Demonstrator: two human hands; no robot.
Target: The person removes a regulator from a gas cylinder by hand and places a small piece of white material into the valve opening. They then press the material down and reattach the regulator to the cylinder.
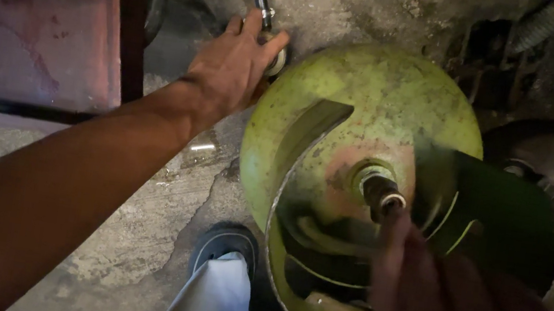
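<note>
The left hand (231,68) closes its fingers on a round regulator (275,60); the right hand (445,305), blurred, fingers loosely open, touches the green gas cylinder's (373,97) valve (380,187).

The left arm runs from the lower left of the frame up toward the upper middle, nearly straight, wrist level. The left hand (231,68) shows its back, fingers curled loosely. The right hand (445,305) fills the lower right, blurred, fingers seemingly pointing up.
</note>
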